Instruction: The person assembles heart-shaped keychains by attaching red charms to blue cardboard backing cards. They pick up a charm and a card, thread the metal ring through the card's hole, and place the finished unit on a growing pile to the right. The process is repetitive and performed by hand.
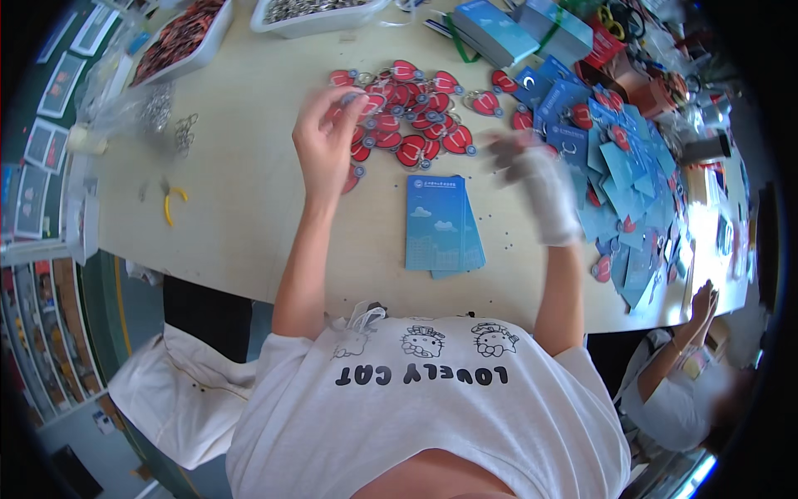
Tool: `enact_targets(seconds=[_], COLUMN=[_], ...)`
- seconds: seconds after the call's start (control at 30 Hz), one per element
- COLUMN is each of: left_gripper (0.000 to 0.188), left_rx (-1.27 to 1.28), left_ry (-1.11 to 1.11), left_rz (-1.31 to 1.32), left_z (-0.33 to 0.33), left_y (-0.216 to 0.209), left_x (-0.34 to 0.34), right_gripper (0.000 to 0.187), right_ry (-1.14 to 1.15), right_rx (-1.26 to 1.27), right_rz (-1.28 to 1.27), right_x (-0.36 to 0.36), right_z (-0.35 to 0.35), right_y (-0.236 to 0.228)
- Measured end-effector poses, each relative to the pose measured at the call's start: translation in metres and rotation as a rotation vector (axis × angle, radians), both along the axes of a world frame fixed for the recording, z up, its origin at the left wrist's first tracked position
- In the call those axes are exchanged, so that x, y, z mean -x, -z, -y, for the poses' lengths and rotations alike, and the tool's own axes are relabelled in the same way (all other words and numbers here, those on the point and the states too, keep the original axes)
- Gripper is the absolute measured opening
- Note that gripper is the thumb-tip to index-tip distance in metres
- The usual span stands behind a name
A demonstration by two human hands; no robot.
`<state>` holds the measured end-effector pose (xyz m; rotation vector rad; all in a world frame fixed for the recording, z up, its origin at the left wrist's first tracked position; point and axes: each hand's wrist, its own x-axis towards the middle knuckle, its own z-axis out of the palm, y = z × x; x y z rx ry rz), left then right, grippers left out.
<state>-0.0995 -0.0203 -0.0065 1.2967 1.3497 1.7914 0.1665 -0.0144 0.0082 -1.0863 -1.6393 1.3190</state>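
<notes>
Small workshop, I'd say, hand-assembly/packing type. Main evidence: a big pale bench [241, 187] w/ bulk stock all over: a white tub [218, 43] full of dark reddish pcs & a 2nd tub [293, 28] of shiny metal bits, plus heaped red tags [413, 152] & blue cards [644, 270] by the dozen, some banded in bundles. Hand tools about too, e.g. yellow-handled pliers [170, 212] & scissors [634, 21]. L side: open shelving [71, 333] w/ boxes etc. Another person [682, 399] sits at the R end, same bench, so it's a shared workplace.
</notes>
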Motion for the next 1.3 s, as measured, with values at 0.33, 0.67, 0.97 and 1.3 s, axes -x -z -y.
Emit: enact_targets(seconds=[0.33, 0.67, 0.97, 1.3], left_gripper=[0.037, 0.055, 0.024, 0.016], left_rx=[-0.162, 0.287, 0.468, 0.212], left_ry=[0.283, 0.059, 0.200, 0.074], left_rz=[-0.635, -0.925, -0.055, 0.228], left_z=[0.070, 0.063, 0.056, 0.051], left_y=[0.023, 0.056, 0.048, 0.020], left_x=[-0.074, -0.063, -0.047, -0.050], right_gripper=[0.040, 0.041, 0.014, 0.019], right_ry=[0.106, -0.113, 0.108, -0.094], right_rx=[0.453, -0.032, 0.265, 0.321], right_rz=[-0.517, 0.273, 0.081, -0.169], right_x=[0.041, -0.011, -0.001, 0.020], right_z=[0.011, 0.012, 0.018, 0.026], right_y=[0.022, 0.025, -0.006, -0.023])
